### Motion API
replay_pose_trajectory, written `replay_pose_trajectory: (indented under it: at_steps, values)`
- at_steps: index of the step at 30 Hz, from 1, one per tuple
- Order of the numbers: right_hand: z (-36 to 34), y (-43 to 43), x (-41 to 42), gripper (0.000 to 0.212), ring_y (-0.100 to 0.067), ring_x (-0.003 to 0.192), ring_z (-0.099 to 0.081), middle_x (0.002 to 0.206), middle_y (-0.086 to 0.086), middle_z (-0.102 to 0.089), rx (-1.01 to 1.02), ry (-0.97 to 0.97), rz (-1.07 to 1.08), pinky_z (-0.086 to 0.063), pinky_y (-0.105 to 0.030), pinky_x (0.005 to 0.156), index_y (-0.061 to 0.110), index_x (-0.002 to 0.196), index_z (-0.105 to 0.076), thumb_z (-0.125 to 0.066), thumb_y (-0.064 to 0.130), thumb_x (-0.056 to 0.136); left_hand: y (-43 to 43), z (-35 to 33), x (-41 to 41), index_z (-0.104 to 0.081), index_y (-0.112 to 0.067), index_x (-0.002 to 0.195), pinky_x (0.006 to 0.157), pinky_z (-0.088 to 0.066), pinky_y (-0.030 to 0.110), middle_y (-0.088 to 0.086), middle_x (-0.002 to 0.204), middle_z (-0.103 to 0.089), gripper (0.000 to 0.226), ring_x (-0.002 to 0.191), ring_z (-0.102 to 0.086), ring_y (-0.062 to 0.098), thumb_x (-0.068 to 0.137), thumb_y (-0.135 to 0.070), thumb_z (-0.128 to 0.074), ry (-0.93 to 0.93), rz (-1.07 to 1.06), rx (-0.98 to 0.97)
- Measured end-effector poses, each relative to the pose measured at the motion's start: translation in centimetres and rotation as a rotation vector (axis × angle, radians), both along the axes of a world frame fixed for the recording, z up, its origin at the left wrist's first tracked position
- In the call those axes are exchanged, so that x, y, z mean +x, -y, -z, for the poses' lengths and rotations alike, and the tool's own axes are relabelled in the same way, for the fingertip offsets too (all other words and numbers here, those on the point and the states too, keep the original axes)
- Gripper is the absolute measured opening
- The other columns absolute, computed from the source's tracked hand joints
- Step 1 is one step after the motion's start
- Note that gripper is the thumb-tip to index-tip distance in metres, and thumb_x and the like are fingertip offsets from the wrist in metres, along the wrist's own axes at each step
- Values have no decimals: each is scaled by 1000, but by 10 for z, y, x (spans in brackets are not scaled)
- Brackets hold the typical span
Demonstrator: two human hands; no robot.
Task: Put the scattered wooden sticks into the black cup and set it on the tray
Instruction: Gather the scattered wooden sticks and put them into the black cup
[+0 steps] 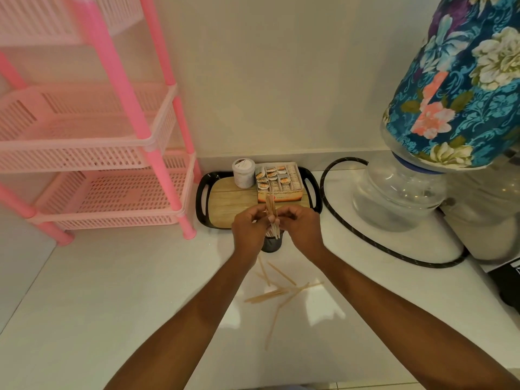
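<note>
Both hands meet above the black cup on the white worktop, the left hand and right hand together pinching an upright bundle of wooden sticks whose lower ends sit in the cup. Just beyond the hands lies the black-rimmed tray, carrying a white jar and a box of sachets whose print is too small to read. Loose sticks lie scattered between the forearms, a pink rack stands left, and a black hose and covered water bottle right.
</note>
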State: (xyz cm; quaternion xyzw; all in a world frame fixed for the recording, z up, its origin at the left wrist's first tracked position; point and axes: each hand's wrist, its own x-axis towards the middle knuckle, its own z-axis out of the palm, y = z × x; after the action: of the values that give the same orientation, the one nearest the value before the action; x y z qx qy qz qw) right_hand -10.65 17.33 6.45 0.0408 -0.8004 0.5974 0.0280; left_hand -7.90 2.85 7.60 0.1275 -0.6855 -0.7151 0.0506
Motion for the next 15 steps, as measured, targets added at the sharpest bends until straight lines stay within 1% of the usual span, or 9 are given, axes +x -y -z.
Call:
replay_pose_trajectory:
  at_steps: [1, 2, 5, 6, 8, 10, 12, 15]
  values:
    - [0, 1, -3, 13, -20, 83, -79, 86, 4, -82, 7, -10, 13, -67, -48, 81, 15, 97, -85, -84, 7, 87, 1, 0, -4, -81, -18, 117, 92, -66, 54, 12, 100, -82, 31, 101, -78, 39, 91, -1, -78, -8, -5, -11]
    - [0, 2, -6, 13, -19, 86, -79, 89, 3, -82, 17, -23, 25, -67, -48, 82, 15, 99, -85, -84, 7, 88, 1, 0, -8, -82, -20, 116, 92, -66, 55, 10, 99, -83, 32, 101, -78, 38, 91, -2, -79, -16, -8, -17]
    - [2, 4, -12, 13, -22, 91, -79, 94, -3, -82, 34, -46, 47, -66, -49, 86, 9, 101, -83, -83, 7, 89, 2, 0, -14, -83, -43, 100, 92, -66, 56, 2, 93, -83, 41, 98, -79, 35, 89, -4, -79, -29, -19, -41]
    - [3, 5, -14, 13, -23, 90, -79, 94, -5, -82, 33, -45, 50, -66, -50, 86, 8, 101, -83, -83, 6, 88, 2, 1, -17, -82, -47, 96, 92, -66, 56, 1, 92, -83, 43, 98, -79, 34, 89, -4, -79, -28, -21, -46]
    - [5, 6, -15, 14, -24, 90, -79, 94, -6, -82, 36, -45, 53, -65, -49, 86, 7, 102, -83, -83, 4, 88, 3, 6, -20, -82, -49, 93, 91, -66, 56, 1, 92, -83, 46, 98, -79, 35, 88, -3, -79, -26, -23, -62]
    - [8, 7, -16, 15, -23, 90, -79, 94, -6, -82, 45, -46, 52, -66, -46, 87, 6, 103, -83, -82, 3, 89, 4, 10, -22, -81, -48, 91, 91, -66, 55, 3, 94, -83, 45, 99, -78, 35, 88, -3, -79, -14, -21, -84]
    - [11, 7, -17, 14, -20, 87, -78, 92, -5, -82, 53, -20, 53, -66, -39, 84, 6, 102, -83, -82, 3, 88, 4, 13, -23, -81, -43, 92, 88, -67, 49, 3, 94, -82, 40, 96, -78, 31, 88, -3, -79, 0, -7, -122]
    - [17, 6, -18, 13, -11, 80, -76, 88, -1, -82, 101, 14, 31, -62, -25, 78, 8, 99, -84, -85, 7, 86, 4, 20, -24, -82, -26, 96, 82, -63, 36, 1, 93, -82, 29, 90, -77, 22, 85, 1, -78, 25, 28, -188]
